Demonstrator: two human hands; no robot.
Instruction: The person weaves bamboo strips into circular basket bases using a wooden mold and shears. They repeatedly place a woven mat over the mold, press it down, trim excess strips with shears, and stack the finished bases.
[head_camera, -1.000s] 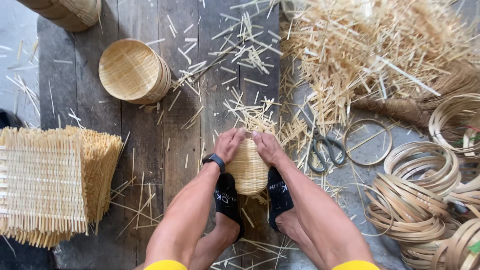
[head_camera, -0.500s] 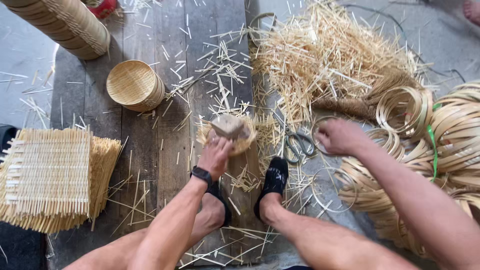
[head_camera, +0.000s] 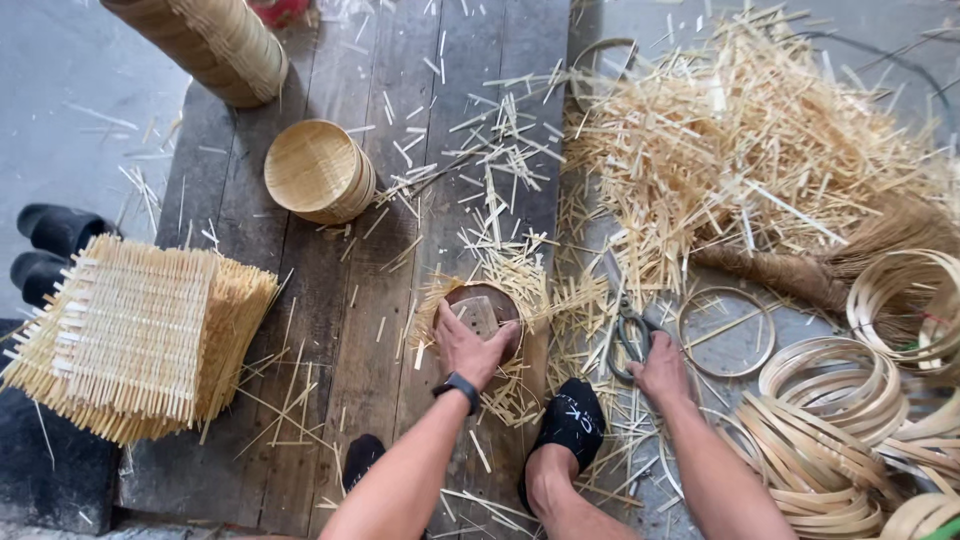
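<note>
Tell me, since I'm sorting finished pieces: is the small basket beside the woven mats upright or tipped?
Upright: the small basket sits on the planks, its round mouth facing up.

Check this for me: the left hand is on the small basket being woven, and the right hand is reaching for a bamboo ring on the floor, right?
Not quite. The head view shows the right hand on the scissors, not a bamboo ring; that ring lies apart, just beyond. The left hand does rest on the small unfinished basket.
</note>
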